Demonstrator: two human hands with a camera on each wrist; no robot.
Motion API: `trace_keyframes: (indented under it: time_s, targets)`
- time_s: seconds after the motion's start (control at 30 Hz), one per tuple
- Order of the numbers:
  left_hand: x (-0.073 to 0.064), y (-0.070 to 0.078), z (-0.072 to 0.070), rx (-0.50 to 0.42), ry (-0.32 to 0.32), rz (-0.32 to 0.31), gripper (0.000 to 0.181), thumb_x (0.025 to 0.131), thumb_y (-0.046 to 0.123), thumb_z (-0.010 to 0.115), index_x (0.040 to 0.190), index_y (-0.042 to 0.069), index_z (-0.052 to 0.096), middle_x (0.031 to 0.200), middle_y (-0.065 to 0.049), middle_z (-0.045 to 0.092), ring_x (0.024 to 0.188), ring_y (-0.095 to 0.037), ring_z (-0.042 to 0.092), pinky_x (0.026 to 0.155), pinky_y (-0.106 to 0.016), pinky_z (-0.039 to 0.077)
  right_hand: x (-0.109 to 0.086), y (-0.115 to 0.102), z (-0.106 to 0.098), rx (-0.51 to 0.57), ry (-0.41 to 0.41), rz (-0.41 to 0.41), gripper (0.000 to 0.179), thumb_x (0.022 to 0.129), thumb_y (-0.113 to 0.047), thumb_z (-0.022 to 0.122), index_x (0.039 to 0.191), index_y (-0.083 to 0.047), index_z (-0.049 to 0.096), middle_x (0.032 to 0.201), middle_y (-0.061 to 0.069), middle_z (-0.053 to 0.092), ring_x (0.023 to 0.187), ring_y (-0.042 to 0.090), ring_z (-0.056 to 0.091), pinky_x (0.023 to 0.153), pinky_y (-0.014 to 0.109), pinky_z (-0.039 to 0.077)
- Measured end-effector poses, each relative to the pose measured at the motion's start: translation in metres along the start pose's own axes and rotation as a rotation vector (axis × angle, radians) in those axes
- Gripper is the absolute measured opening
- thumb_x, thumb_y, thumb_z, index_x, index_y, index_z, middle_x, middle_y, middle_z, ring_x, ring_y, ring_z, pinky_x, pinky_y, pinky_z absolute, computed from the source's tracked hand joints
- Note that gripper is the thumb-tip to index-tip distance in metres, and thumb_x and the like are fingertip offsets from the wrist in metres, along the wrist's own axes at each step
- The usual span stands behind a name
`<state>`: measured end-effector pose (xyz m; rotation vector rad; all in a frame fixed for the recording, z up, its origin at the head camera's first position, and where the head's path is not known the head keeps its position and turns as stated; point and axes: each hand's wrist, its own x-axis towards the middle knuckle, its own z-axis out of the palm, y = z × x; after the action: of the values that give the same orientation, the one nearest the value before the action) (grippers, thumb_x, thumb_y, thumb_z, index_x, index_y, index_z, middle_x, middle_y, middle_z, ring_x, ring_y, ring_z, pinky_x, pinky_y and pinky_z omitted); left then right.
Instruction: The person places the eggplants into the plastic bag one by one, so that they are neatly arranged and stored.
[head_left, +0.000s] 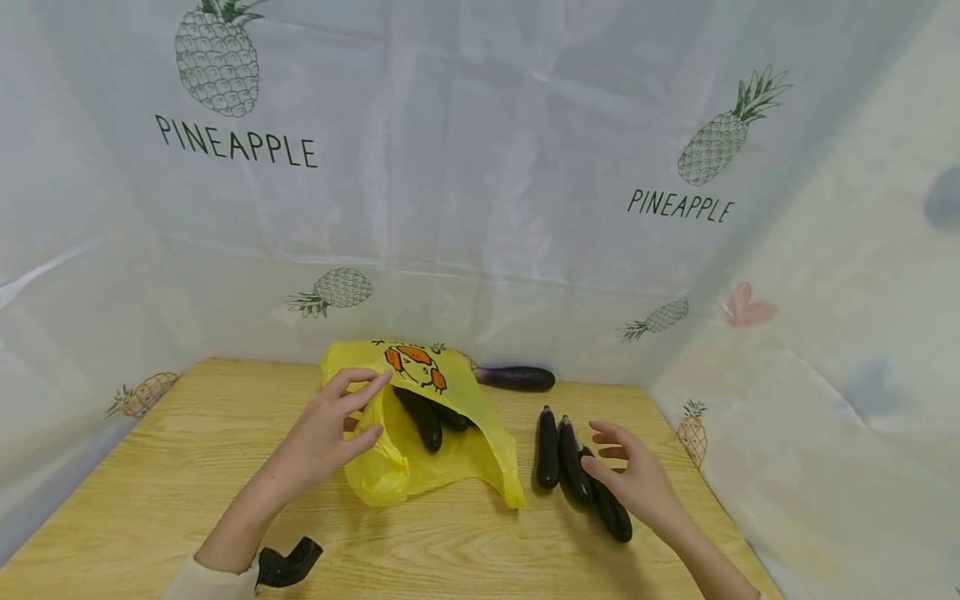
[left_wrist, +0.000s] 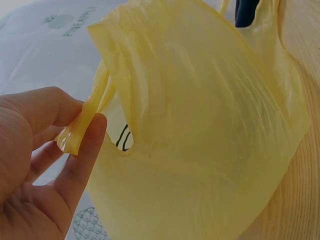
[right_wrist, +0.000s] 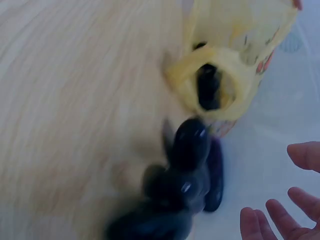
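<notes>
The person's left arm (head_left: 255,504) wore a plain sleeve (head_left: 206,583) of cream or pale beige, which ended in a straight cuff (head_left: 238,573) and left a bare left hand (head_left: 333,433) with slender fingers (left_wrist: 80,172), creased at the joints. Just beside that cuff sat a black fitting (head_left: 288,563), bent like a pipe elbow, with a blunt end. The right hand (head_left: 633,477) was bare too, its forearm (head_left: 705,550) uncovered as far as a tiny pale edge at the picture's border.
</notes>
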<state>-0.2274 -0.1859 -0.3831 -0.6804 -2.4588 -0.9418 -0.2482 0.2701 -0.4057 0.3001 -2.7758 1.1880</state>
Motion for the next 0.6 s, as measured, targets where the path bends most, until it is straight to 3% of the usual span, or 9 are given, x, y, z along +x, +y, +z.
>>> trace_keyframes:
  time_s: [0.33, 0.6]
  targets:
    - [-0.002, -0.001, 0.0, 0.015, 0.012, 0.009, 0.075, 0.091, 0.001, 0.081, 0.159, 0.005, 0.049, 0.149, -0.012, 0.048, 0.09, -0.01, 0.06, 0.075, -0.025, 0.06, -0.01, 0.037, -0.009, -0.054, -0.006, 0.088, 0.063, 0.097, -0.022, 0.079, 0.153, -0.005, 0.054, 0.141, 0.028, 0.06, 0.121, 0.048, 0.064, 0.091, 0.051, 0.06]
    - [-0.001, -0.002, 0.001, -0.011, 0.002, -0.007, 0.075, 0.092, 0.0, 0.08, 0.16, 0.006, 0.049, 0.149, -0.012, 0.047, 0.104, -0.02, 0.062, 0.076, -0.025, 0.06, -0.014, 0.059, -0.005, -0.012, -0.042, 0.197, 0.071, 0.096, -0.026, 0.081, 0.155, -0.003, 0.051, 0.143, 0.03, 0.058, 0.117, 0.043, 0.066, 0.084, 0.046, 0.063]
